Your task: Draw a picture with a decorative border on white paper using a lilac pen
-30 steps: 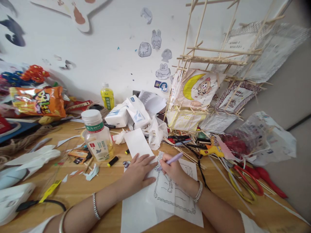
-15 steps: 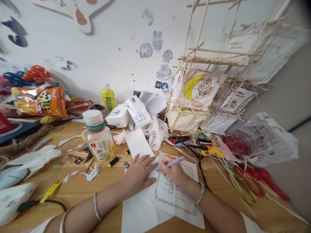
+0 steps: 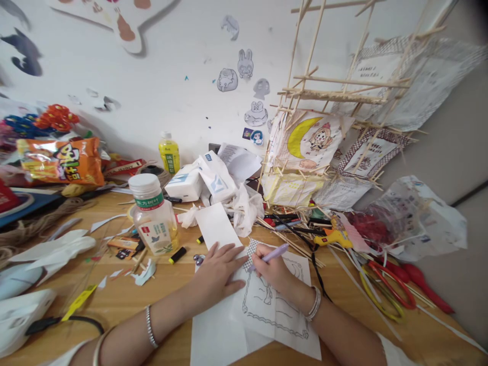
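Note:
My right hand [image 3: 268, 268] grips a light purple pen [image 3: 276, 253], its tip down on a sheet with a black line drawing [image 3: 267, 317]. A crosshatched patch [image 3: 251, 250] is inked at the sheet's upper left, right by the pen. The drawing has a wavy border, and my right hand covers part of it. Fingers spread, my left hand [image 3: 221, 272] lies flat on the papers and holds nothing. Beneath it a plain white sheet [image 3: 217, 335] reaches toward me, and a white strip [image 3: 217, 223] sticks out beyond my fingers.
A clear bottle [image 3: 154, 218] and a black marker cap [image 3: 177, 255] stand left of the papers. To the right are scissors [image 3: 392, 290] and a yellow glue gun [image 3: 335, 238]. A stick frame with drawn panels [image 3: 310, 142] rises behind. Tissue packs [image 3: 216, 175] lie at the back.
The pen and my right fingers have shifted very slightly near the crosshatched patch. My left hand stays in place on the paper. The view has moved a little.

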### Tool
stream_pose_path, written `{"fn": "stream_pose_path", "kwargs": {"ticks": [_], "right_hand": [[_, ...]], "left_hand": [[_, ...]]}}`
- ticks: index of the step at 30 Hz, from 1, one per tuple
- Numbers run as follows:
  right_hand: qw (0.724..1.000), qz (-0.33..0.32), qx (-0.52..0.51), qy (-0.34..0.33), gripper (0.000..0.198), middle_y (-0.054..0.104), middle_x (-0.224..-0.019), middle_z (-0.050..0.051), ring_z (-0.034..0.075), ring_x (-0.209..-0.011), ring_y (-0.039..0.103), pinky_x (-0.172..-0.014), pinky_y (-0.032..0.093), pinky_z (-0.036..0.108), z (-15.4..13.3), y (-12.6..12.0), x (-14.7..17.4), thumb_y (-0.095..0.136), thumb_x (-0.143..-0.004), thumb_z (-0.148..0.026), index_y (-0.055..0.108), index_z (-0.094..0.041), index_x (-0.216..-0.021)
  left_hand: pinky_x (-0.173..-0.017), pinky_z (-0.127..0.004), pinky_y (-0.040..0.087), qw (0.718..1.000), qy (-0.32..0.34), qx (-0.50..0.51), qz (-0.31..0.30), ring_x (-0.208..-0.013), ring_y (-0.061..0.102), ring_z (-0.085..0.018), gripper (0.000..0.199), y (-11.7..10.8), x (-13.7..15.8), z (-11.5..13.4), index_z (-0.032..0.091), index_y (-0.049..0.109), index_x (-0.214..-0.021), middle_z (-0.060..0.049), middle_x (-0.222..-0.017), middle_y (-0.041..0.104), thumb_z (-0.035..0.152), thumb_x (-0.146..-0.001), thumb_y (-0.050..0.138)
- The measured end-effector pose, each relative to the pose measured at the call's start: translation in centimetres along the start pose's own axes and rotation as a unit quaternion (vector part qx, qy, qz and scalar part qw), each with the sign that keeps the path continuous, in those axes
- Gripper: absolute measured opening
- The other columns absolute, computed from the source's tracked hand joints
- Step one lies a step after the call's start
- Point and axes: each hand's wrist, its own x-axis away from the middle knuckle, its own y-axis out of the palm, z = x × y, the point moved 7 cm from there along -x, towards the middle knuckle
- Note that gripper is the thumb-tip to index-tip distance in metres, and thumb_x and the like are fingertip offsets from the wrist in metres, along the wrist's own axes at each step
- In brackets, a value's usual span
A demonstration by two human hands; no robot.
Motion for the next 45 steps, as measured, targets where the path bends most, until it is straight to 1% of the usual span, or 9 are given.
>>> {"fn": "stream_pose_path", "kwargs": {"ticks": [6, 10, 15, 31, 36, 38, 40, 43, 45], "right_hand": [[1.0, -0.006, -0.008, -0.003, 0.024, 0.037, -0.046, -0.008, 0.01, -0.043, 0.036, -0.046, 0.03, 0.022, 0.0, 0.1, 0.0, 0.044, -0.08, -0.022, 0.035, -0.023, -0.057], [1.0, -0.003, -0.017, 0.01, 0.023, 0.038, -0.046, -0.008, 0.01, -0.043, 0.035, -0.045, 0.03, 0.022, 0.1, 0.0, 0.1, 0.043, -0.079, -0.022, 0.036, -0.023, -0.057], [1.0, -0.005, -0.015, 0.0, 0.023, 0.037, -0.047, -0.007, 0.011, -0.045, 0.035, -0.046, 0.028, 0.023, -0.3, 0.0, 0.1, 0.044, -0.077, -0.022, 0.033, -0.024, -0.057], [1.0, 0.001, -0.027, 0.011, 0.023, 0.035, -0.047, -0.008, 0.011, -0.046, 0.034, -0.045, 0.027, 0.023, -0.4, -0.2, 0.0, 0.045, -0.073, -0.022, 0.029, -0.024, -0.056], [0.996, 0.002, -0.072, 0.048, 0.023, 0.037, -0.046, -0.008, 0.009, -0.043, 0.034, -0.043, 0.027, 0.021, 0.3, -0.1, 0.1, 0.046, -0.077, -0.022, 0.035, -0.022, -0.057], [0.995, 0.031, -0.087, 0.041, 0.022, 0.042, -0.049, -0.007, 0.01, -0.044, 0.038, -0.044, 0.031, 0.021, 0.1, -0.9, 0.0, 0.047, -0.083, -0.025, 0.039, -0.022, -0.062], [0.995, 0.078, -0.064, 0.007, 0.019, 0.051, -0.058, -0.005, 0.012, -0.052, 0.046, -0.05, 0.038, 0.023, -0.6, -2.4, -0.2, 0.047, -0.087, -0.03, 0.046, -0.021, -0.07], [0.989, 0.133, 0.043, -0.054, 0.013, 0.062, -0.081, 0.001, 0.017, -0.074, 0.057, -0.068, 0.045, 0.027, -2.1, -5.2, -0.6, 0.049, -0.091, -0.031, 0.057, -0.021, -0.087], [0.981, 0.123, 0.119, -0.091, 0.016, 0.065, -0.092, 0.004, 0.019, -0.085, 0.059, -0.078, 0.044, 0.03, -2.8, -6.4, -0.9, 0.046, -0.093, -0.027, 0.06, -0.021, -0.092]], "left_hand": [[-0.107, -0.063, 0.02, 1.0, 0.006, 0.001, 0.01, -0.132, 0.036, -0.034, 0.053, 0.5, 0.0, -0.4, 0.031, 0.047, -0.136, -0.007, -0.144, 0.044, 0.034, -0.085, 0.063], [-0.107, -0.063, 0.02, 1.0, 0.007, 0.001, 0.012, -0.132, 0.037, -0.034, 0.052, 0.4, 0.0, -0.3, 0.03, 0.048, -0.135, -0.007, -0.143, 0.045, 0.034, -0.085, 0.063], [-0.107, -0.062, 0.02, 1.0, 0.006, 0.002, 0.006, -0.132, 0.037, -0.033, 0.052, 0.1, 0.0, -0.1, 0.03, 0.047, -0.135, -0.006, -0.144, 0.045, 0.034, -0.085, 0.063], [-0.108, -0.061, 0.019, 1.0, 0.001, 0.01, 0.009, -0.132, 0.036, -0.033, 0.051, 0.4, -0.1, -0.4, 0.03, 0.048, -0.135, -0.006, -0.144, 0.044, 0.036, -0.085, 0.062], [-0.108, -0.061, 0.019, 1.0, 0.008, 0.019, 0.024, -0.132, 0.037, -0.033, 0.049, 0.5, 0.1, -0.5, 0.03, 0.05, -0.133, -0.006, -0.144, 0.045, 0.036, -0.085, 0.061], [-0.108, -0.061, 0.02, 0.999, 0.01, 0.025, 0.037, -0.131, 0.038, -0.033, 0.049, 0.6, 0.2, -0.6, 0.03, 0.051, -0.132, -0.007, -0.143, 0.046, 0.036, -0.085, 0.061], [-0.107, -0.062, 0.022, 0.998, 0.01, 0.033, 0.055, -0.129, 0.041, -0.034, 0.049, 0.6, 0.2, -0.6, 0.028, 0.052, -0.131, -0.008, -0.14, 0.049, 0.037, -0.084, 0.063], [-0.104, -0.06, 0.03, 0.994, 0.009, 0.047, 0.094, -0.123, 0.047, -0.033, 0.044, -0.5, -0.1, -0.4, 0.024, 0.055, -0.127, -0.01, -0.131, 0.057, 0.035, -0.085, 0.06], [-0.101, -0.052, 0.039, 0.991, 0.009, 0.056, 0.125, -0.117, 0.052, -0.03, 0.034, -2.3, 0.0, 0.1, 0.022, 0.058, -0.123, -0.01, -0.125, 0.061, 0.032, -0.091, 0.052]]}}
